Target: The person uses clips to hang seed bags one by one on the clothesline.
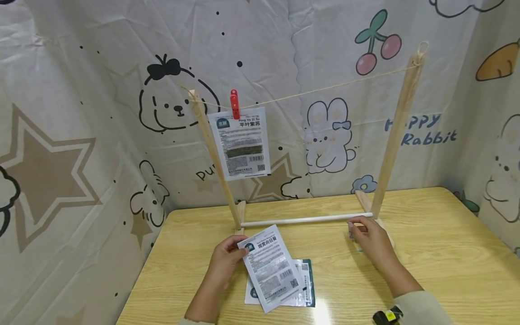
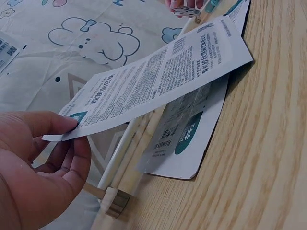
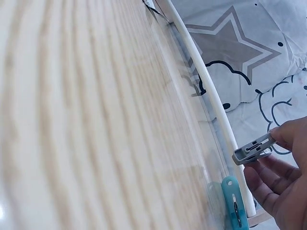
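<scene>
My left hand (image 1: 228,258) pinches a corner of a white seed packet (image 1: 271,271) between thumb and fingers, printed side up. Beneath it, another packet (image 1: 310,289) lies on the table, partly covered. Over by the right post, my right hand (image 1: 371,239) pinches a grey clothespin (image 3: 253,149) by its end. A teal clothespin (image 3: 235,203) lies on the table just below that hand in the right wrist view. From a string (image 1: 325,86) hangs a third packet (image 1: 239,144), held by a red clothespin (image 1: 234,104).
Two wooden posts (image 1: 396,131) carry the string, with a white rod (image 1: 306,220) joining them low down. A black and yellow object (image 1: 387,316) sits by the right sleeve. A printed cloth (image 1: 260,45) stands behind the wooden table (image 1: 438,253).
</scene>
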Demonstrator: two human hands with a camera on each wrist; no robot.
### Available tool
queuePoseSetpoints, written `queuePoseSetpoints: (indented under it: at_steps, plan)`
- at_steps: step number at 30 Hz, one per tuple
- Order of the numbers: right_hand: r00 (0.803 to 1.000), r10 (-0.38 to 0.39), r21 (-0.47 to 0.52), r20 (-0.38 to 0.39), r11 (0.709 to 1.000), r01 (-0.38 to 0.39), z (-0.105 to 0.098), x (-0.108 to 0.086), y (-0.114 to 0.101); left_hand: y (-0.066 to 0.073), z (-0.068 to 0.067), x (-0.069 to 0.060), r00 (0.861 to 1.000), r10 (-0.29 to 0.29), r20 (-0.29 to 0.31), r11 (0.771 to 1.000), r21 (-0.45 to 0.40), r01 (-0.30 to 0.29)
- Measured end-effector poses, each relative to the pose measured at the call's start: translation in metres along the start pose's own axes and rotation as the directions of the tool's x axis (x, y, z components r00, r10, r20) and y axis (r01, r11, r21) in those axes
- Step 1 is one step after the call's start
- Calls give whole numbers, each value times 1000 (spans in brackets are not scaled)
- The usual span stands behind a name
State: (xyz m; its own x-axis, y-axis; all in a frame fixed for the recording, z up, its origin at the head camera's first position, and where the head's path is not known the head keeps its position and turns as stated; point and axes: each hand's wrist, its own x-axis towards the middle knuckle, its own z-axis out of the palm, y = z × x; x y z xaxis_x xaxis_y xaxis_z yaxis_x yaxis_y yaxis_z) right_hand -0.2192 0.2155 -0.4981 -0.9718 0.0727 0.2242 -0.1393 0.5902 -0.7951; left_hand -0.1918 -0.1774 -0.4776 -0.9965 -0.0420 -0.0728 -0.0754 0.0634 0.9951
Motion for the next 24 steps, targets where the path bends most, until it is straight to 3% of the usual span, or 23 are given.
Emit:
queuePoseSetpoints:
  at_steps: [13, 24]
  plan:
    - [995, -90, -26, -40, 996, 89, 3, 0, -1, 8, 5, -4, 1000, -3, -8, 999, -33, 3]
    - [1000, -29, -15, -12, 999, 29, -1, 1, -5, 11, 9, -6, 1000, 15, -16, 999, -41, -16]
